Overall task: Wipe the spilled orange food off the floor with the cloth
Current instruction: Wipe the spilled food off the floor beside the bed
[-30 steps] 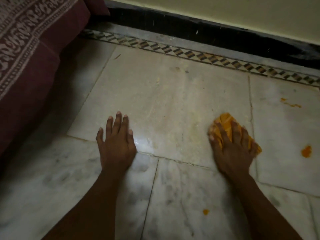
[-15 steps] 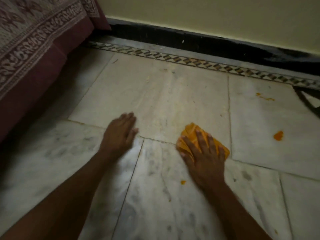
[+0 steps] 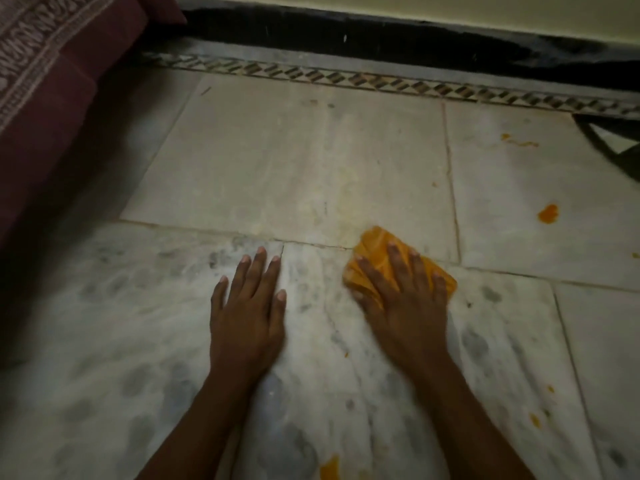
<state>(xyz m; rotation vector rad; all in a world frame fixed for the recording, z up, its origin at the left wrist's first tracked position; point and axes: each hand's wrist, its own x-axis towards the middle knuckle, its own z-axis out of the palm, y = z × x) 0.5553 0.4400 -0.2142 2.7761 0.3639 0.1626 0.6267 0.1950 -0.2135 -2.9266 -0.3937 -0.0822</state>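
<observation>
Since half a second ago: left hand (image 3: pixel 247 311) has gone flat again, fingers straight and spread on the floor (image 3: pixel 287 161); right hand (image 3: pixel 403 299) plus cloth (image 3: pixel 375 249) sit closer to it. Right-hand fingers lie straight, pressing the orange cloth down across a tile joint. Orange food remaining: blob (image 3: pixel 548 213) well right of cloth, streak (image 3: pixel 519 142) near patterned border (image 3: pixel 346 77), bits at bottom edge (image 3: pixel 329 468) and lower right (image 3: pixel 535 420). Maroon fabric (image 3: pixel 45 64) at upper left.

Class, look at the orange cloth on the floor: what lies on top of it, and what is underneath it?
The right hand presses flat on the orange cloth, fingers spread. The cloth lies on the marble floor; whether any spill lies beneath is hidden.
</observation>
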